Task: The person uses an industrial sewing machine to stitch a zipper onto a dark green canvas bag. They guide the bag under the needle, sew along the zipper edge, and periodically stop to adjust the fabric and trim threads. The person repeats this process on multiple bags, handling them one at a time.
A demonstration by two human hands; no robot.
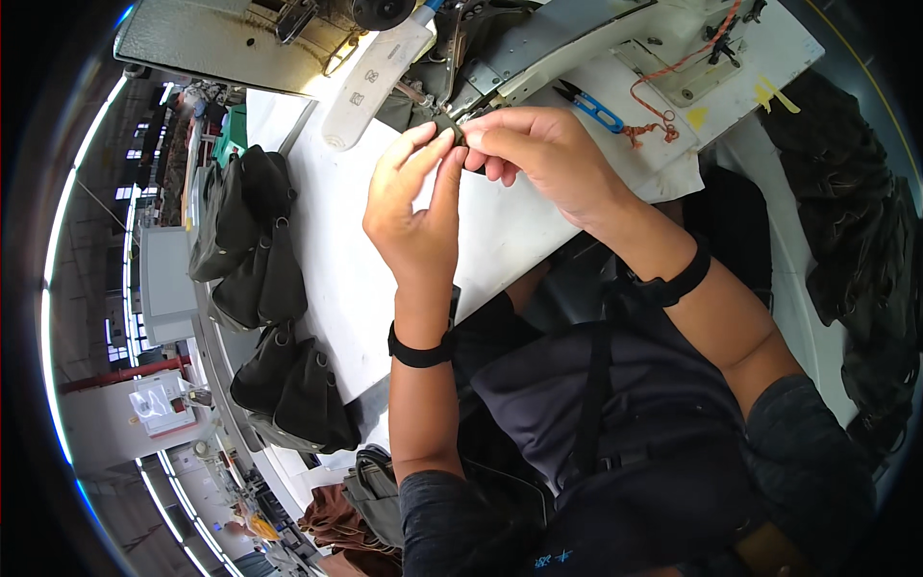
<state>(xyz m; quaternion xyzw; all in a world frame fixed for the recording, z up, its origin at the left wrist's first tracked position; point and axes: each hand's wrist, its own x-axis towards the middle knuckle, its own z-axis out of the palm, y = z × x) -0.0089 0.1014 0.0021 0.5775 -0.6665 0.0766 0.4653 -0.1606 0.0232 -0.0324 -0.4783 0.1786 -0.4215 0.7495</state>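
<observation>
My left hand (413,202) pinches a small olive-green piece (446,129) at the sewing machine's (519,58) working end, its fingertips on the piece's near face. Beside it, the thumb and forefinger of my right hand (543,159) grip the same piece from the right, the other fingers curled beneath. The fingertips partly hide the piece. A white paddle-shaped plate (361,91) lies just behind my left hand. To the right, blue thread snips (596,111) rest on the white worktable (336,240) beside a tangled orange cord (654,130).
Dark olive bags (255,240) line the table's left side, with brown and grey bags (332,519) below. A metal housing (212,43) stands at top left. A pile of dark fabric (846,221) is at the right. A small distant person (248,527) appears at lower left.
</observation>
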